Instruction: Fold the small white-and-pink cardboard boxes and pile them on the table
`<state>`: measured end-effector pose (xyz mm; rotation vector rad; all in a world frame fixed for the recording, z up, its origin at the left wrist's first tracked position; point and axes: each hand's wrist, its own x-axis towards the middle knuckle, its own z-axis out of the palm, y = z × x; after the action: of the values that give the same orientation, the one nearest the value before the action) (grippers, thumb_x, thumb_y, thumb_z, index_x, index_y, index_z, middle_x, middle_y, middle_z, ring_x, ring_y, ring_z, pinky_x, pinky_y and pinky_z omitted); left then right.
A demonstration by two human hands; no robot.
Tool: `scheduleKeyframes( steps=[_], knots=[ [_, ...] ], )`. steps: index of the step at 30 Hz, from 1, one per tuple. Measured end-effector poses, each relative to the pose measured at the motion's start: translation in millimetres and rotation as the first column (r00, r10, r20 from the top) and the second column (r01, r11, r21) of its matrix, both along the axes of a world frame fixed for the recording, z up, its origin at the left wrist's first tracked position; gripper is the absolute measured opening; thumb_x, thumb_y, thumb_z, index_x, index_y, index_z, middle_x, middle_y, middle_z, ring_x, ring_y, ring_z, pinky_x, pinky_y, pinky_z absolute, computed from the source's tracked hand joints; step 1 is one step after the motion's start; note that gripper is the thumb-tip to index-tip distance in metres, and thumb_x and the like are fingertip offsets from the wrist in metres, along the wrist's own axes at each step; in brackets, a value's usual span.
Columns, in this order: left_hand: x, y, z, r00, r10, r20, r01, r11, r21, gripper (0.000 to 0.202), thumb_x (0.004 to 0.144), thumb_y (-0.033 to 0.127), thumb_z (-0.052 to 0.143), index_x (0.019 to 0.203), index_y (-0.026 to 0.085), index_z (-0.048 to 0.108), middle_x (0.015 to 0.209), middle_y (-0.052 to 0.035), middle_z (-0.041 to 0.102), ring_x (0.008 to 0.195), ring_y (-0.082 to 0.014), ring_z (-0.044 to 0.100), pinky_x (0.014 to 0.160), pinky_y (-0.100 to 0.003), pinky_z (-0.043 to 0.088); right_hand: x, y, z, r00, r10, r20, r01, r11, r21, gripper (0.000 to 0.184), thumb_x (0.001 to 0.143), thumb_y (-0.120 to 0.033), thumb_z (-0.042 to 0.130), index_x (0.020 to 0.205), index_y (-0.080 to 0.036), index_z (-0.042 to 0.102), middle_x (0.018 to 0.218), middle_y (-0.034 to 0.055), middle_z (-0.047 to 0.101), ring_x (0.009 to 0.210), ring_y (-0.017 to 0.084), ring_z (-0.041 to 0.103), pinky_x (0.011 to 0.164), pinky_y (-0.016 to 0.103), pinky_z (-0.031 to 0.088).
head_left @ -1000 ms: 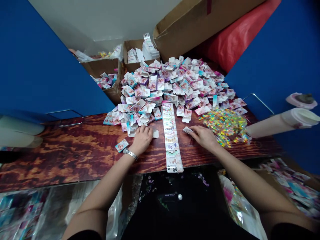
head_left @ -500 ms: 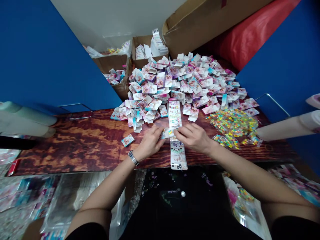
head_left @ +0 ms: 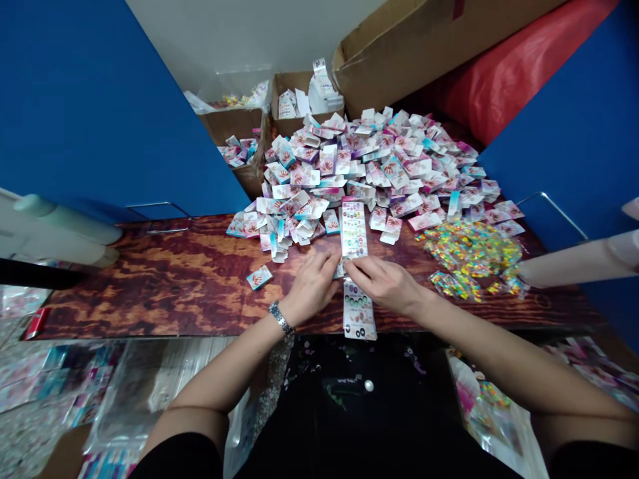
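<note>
My left hand [head_left: 313, 283], with a metal watch on the wrist, is closed around a small printed cardboard box [head_left: 340, 269], mostly hidden by the fingers. My right hand [head_left: 387, 283] pinches at the right end of this same box; whether anything else is between its fingertips is hidden. Beneath both hands, printed sticker sheets [head_left: 353, 229] lie in a long strip on the table, and a second stack of sheets [head_left: 359, 316] reaches its front edge. One closed small box [head_left: 259, 277] lies alone to the left of my left hand.
A big heap of small open boxes [head_left: 369, 159] covers the back of the table [head_left: 190, 293]. Small clear packets with yellow bits [head_left: 464, 253] are piled at right. Cardboard cartons [head_left: 234, 123] stand behind. Blue panels [head_left: 100, 106] flank both sides, with bottles [head_left: 74, 219] at left.
The yellow-filled packet seen at my right fingertips is no longer visible. My hands have drawn closer together around the small box. The whole view has shifted slightly.
</note>
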<state>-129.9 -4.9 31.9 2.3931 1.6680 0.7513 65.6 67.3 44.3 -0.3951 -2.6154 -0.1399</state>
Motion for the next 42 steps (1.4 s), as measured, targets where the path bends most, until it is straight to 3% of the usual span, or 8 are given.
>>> scheduleKeyframes(
  steps=[7,12,17,24,27,30,37,42],
  knots=[
    [2.4,0.2,-1.9,0.984,0.068,0.163,-0.075,0.996,0.040,0.047,0.085,0.017,0.057,0.130,0.019,0.044,0.114,-0.0108,0.056,0.109,-0.0258,0.054,0.094,-0.043,0.047,-2.2,-10.1,-9.2,0.972,0.089,-0.216,-0.121,0.982,-0.142,0.035,0.096,-0.011,0.045,0.127,-0.016,0.060,0.120,0.0109,0.066,0.116,0.022,0.060,0.102,0.038,0.051],
    [4.1,1.9,-0.5,0.970,0.070,0.233,-0.091,0.992,0.082,0.042,0.085,0.019,0.062,0.124,0.019,0.047,0.113,-0.0096,0.059,0.108,-0.0239,0.055,0.094,-0.040,0.047,-0.8,-11.6,-14.8,0.958,0.057,-0.281,-0.108,0.980,-0.170,0.042,0.094,-0.009,0.045,0.136,-0.018,0.050,0.125,0.0100,0.063,0.121,0.021,0.057,0.117,0.058,0.027],
    [9.0,1.6,-3.6,0.960,0.093,0.263,-0.116,0.991,0.073,0.038,0.086,0.017,0.058,0.123,0.019,0.049,0.114,-0.0095,0.060,0.109,-0.0232,0.055,0.094,-0.039,0.046,3.6,-9.9,-18.4,0.956,0.176,-0.236,-0.196,0.979,-0.062,0.040,0.094,-0.010,0.047,0.134,-0.014,0.050,0.128,0.0144,0.060,0.129,0.023,0.049,0.113,0.052,0.037],
    [17.5,-1.4,-4.0,0.938,0.144,0.314,-0.197,0.970,0.144,0.042,0.082,0.018,0.063,0.121,0.018,0.049,0.113,-0.0091,0.059,0.108,-0.0236,0.055,0.094,-0.039,0.047,-1.3,-13.4,-24.0,0.952,0.071,-0.297,-0.091,0.994,-0.054,0.049,0.094,-0.010,0.048,0.142,-0.018,0.038,0.129,0.0125,0.059,0.129,0.023,0.049,0.112,0.052,0.039],
    [19.1,-0.4,-2.8,0.929,0.151,0.338,-0.218,0.961,0.170,0.043,0.081,0.017,0.063,0.121,0.018,0.049,0.114,-0.0097,0.059,0.110,-0.0231,0.055,0.095,-0.038,0.047,-4.9,-18.7,-17.9,0.913,-0.034,-0.406,-0.039,0.985,-0.169,0.049,0.092,-0.011,0.052,0.139,-0.020,0.042,0.120,0.0104,0.063,0.131,0.027,0.046,0.111,0.055,0.038],
    [18.8,1.6,-2.7,0.929,0.152,0.338,-0.225,0.956,0.190,0.041,0.083,0.018,0.063,0.121,0.018,0.048,0.115,-0.0101,0.059,0.110,-0.0234,0.055,0.095,-0.038,0.047,-4.3,-19.6,-9.5,0.912,-0.107,-0.397,-0.033,0.944,-0.329,0.045,0.092,-0.013,0.051,0.136,-0.019,0.044,0.120,0.0118,0.062,0.131,0.028,0.045,0.110,0.054,0.039],
    [17.0,0.2,-6.4,0.962,0.037,0.270,-0.094,0.975,0.201,0.048,0.088,0.027,0.062,0.131,0.017,0.043,0.116,-0.0123,0.058,0.109,-0.0244,0.054,0.093,-0.040,0.047,4.3,0.3,5.0,0.944,-0.051,-0.325,-0.088,0.913,-0.398,0.024,0.094,-0.017,0.052,0.116,-0.021,0.058,0.110,0.0095,0.064,0.123,0.026,0.051,0.101,0.048,0.047],
    [14.7,-2.2,-5.2,0.961,-0.035,0.275,-0.012,0.986,0.167,0.045,0.090,0.023,0.057,0.132,0.017,0.043,0.116,-0.0115,0.056,0.108,-0.0233,0.053,0.092,-0.040,0.047,1.9,0.9,10.0,0.951,-0.073,-0.301,-0.108,0.832,-0.544,0.018,0.092,-0.020,0.054,0.109,-0.021,0.058,0.107,0.0075,0.061,0.107,0.022,0.058,0.090,0.040,0.052]
  ],
)
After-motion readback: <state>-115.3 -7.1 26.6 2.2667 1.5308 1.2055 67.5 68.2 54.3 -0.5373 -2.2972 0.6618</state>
